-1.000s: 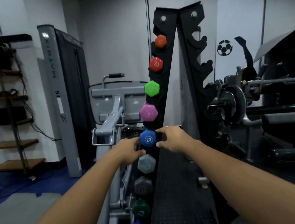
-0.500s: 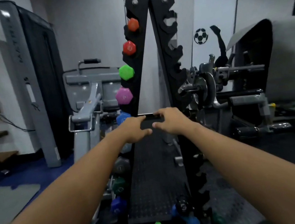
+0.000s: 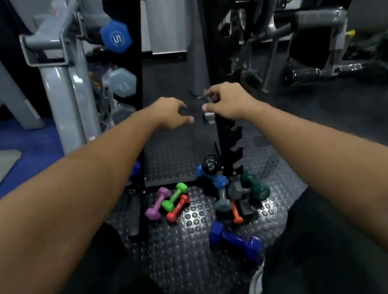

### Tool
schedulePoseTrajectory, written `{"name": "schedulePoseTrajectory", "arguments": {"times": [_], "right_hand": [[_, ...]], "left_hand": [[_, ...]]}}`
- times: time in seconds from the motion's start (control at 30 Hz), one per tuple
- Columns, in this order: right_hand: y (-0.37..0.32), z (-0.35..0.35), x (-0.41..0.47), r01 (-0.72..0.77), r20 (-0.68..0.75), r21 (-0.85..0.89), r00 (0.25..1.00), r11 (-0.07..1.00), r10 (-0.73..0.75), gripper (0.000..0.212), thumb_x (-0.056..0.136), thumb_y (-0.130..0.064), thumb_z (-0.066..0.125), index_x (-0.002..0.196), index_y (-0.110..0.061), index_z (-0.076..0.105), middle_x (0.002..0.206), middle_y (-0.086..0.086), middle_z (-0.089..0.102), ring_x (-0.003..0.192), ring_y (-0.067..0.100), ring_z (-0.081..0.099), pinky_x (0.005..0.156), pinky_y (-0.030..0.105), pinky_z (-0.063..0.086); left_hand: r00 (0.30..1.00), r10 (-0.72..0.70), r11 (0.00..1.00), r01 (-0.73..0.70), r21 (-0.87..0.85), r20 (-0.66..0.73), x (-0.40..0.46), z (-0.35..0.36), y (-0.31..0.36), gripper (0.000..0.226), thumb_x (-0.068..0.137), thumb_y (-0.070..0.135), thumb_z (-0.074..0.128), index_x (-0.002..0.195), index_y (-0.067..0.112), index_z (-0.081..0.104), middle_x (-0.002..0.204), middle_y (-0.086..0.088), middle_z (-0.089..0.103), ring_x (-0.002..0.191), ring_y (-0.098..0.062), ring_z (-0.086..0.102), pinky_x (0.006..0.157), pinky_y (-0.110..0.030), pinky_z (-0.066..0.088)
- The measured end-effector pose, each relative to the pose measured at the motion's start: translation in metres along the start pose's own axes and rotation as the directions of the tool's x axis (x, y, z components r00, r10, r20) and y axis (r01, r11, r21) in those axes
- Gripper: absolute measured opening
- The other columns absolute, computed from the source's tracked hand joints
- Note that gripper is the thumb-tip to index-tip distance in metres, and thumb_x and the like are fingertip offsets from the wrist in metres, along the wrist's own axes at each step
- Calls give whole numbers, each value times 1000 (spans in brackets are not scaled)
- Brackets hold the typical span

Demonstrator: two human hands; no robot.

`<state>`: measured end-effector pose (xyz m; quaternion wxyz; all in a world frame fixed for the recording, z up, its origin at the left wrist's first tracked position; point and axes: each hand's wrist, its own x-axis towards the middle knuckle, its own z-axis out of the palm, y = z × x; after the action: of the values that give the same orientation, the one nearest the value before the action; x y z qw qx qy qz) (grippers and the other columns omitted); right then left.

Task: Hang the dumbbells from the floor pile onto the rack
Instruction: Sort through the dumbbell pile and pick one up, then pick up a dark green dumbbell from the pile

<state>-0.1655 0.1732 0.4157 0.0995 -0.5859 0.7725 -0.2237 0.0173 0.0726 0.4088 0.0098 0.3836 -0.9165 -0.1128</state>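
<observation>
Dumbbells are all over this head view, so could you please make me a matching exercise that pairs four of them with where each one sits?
Things:
1. light blue dumbbell marked 5
2. green dumbbell
3. dark blue dumbbell
4. purple dumbbell

Places:
A. floor, nearest the camera
B. hung on the rack
C. floor, leftmost of the pile
D. floor, between purple and red

Pairs: 1-B, 2-D, 3-A, 4-C

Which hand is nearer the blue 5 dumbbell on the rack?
Left. The left hand is below and right of the blue 5 dumbbell; the right hand is farther right.
</observation>
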Motion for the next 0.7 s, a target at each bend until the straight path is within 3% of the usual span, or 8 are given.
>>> {"name": "schedulePoseTrajectory", "arguments": {"times": [0.07,0.23,0.37,0.5,0.63,0.7], "right_hand": [[20,17,-3,-50,44,10,998,999,50,54,90,-50,76,136,-22,66,105,-3,64,110,22,66,82,25,42],[69,71,-11,-178,123,53,978,983,171,52,90,-47,77,134,-21,68,127,6,69,118,24,64,90,22,41],[106,121,-11,-269,190,58,948,961,254,46,90,-41,78,130,-19,71,118,6,73,112,23,67,94,22,45],[134,169,-8,-333,277,39,910,942,310,42,91,-38,77,128,-19,71,102,-2,68,105,19,67,86,22,45],[162,220,-2,-401,374,4,850,916,371,50,90,-44,76,133,-19,68,123,6,73,118,23,65,100,29,49],[174,242,0,-421,410,-29,822,907,395,51,90,-47,76,133,-20,68,127,8,71,119,25,64,98,29,48]], "left_hand": [[999,-6,1000,7,-13,40,5,29,-6,76,95,64,58,155,17,46,157,-9,49,142,-30,47,115,-37,40],[986,-32,998,41,-48,163,16,97,-21,77,96,64,57,155,16,46,157,-10,50,143,-32,47,117,-40,39],[971,-60,994,79,-75,230,22,149,-35,73,97,59,60,154,14,48,155,-11,51,143,-32,47,115,-35,37],[941,-112,978,161,-131,319,30,203,-56,73,95,60,61,153,16,49,154,-11,53,139,-32,51,113,-38,42],[898,-165,955,249,-161,409,37,254,-78,70,95,62,60,151,20,52,150,-10,55,135,-30,53,111,-41,44],[867,-189,941,294,-168,461,39,278,-86,64,98,57,59,147,17,55,139,-11,62,126,-29,59,107,-39,47]]}}
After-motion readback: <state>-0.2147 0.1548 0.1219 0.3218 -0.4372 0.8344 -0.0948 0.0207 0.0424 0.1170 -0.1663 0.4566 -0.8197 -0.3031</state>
